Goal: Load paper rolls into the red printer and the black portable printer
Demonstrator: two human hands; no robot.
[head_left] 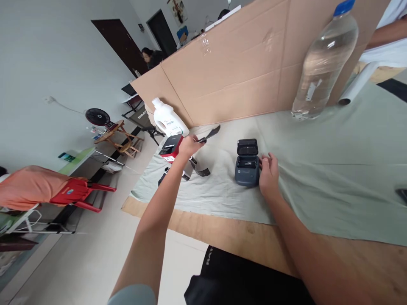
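My left hand [190,146] is closed on a black strip [212,133], whose free end sticks out to the right above the cloth. Just behind that hand is a red and black box [171,146]. Below it lie small dark rolls [185,175] and another curled black strip [202,172], partly covered by my forearm. A dark portable printer [247,171] stands on the cloth with its lid [247,147] raised. My right hand [269,173] is at the printer's right side, its fingers curled and touching the edge.
A light green cloth [318,178] covers the wooden table [222,224]. Behind stand a cardboard divider [229,67], a white jug [170,118] and a large water bottle [324,63]. A white tube [359,84] lies at right, near another person's arm [389,34].
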